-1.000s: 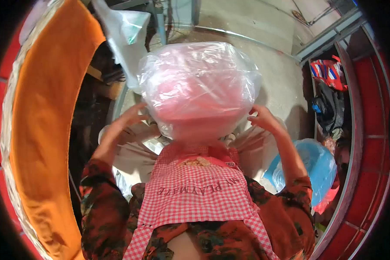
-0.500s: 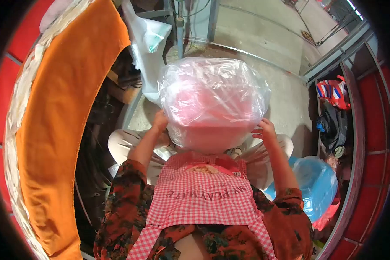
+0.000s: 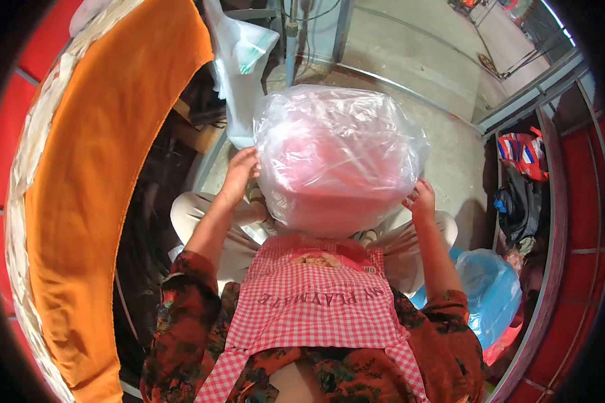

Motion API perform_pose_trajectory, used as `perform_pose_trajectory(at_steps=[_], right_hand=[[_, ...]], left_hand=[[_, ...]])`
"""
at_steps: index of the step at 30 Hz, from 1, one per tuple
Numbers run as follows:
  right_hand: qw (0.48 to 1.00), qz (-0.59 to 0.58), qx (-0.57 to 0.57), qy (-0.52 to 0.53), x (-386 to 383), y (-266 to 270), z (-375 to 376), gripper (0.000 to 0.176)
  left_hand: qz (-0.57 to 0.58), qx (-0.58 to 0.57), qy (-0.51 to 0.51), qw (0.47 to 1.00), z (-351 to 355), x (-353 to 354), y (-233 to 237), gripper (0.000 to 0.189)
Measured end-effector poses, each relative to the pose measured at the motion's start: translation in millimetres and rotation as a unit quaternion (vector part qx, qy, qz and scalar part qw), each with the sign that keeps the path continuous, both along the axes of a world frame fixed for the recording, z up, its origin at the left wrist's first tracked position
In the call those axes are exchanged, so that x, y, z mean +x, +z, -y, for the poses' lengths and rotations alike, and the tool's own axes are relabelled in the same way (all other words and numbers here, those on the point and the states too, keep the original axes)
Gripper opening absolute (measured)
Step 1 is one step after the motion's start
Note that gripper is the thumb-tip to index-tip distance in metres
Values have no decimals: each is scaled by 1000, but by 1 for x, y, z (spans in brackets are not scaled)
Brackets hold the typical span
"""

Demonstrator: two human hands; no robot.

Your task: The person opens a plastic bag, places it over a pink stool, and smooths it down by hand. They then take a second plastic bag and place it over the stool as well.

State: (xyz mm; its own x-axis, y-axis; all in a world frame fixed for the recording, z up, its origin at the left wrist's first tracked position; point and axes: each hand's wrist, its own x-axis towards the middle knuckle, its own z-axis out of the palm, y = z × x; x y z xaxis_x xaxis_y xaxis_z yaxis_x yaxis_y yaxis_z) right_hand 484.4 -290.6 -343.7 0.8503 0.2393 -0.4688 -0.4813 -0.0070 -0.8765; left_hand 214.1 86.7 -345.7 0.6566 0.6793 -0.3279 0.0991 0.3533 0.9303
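In front of my lap stands a bulky pink-red bundle (image 3: 336, 158) inside a clear plastic bag (image 3: 400, 121). What the bundle is made of is blurred by the shiny film. My left hand (image 3: 240, 173) is at the bag's left edge, its bent fingers on the film. At the lower right edge, the curled fingers of my right hand (image 3: 420, 199) pinch the plastic. The bundle's near side almost meets my pink-checked apron (image 3: 316, 309), between my bent knees.
An orange cloth (image 3: 94, 221) drapes over the padded surface at left. White plastic sheeting (image 3: 238, 74) hangs behind the bundle. On my right lies a blue item in clear plastic (image 3: 487, 292), beneath a rack holding a black bag (image 3: 517, 205) and a red-blue packet (image 3: 523, 154).
My left hand has moved up along the bag's left edge. The bag appears slightly higher and farther right, as the whole view has shifted a little. My right hand stays at its corner.
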Motion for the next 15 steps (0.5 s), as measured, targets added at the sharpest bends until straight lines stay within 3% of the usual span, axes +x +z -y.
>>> perform_pose_trajectory(at_steps=[3,7,10,15], right_hand=[[997,58,-30,31,12,-23,-1,14],[996,67,-62,-13,12,-19,-8,13],[993,102,-57,-9,34,-45,-3,11],[965,225,-131,-26,82,-67,-9,14]], left_hand=[[-5,29,23,999,-2,11,-6,8],[9,89,22,996,-4,19,-27,6],[-35,148,25,988,1,9,-25,5],[-99,185,-6,978,16,-27,-40,3]])
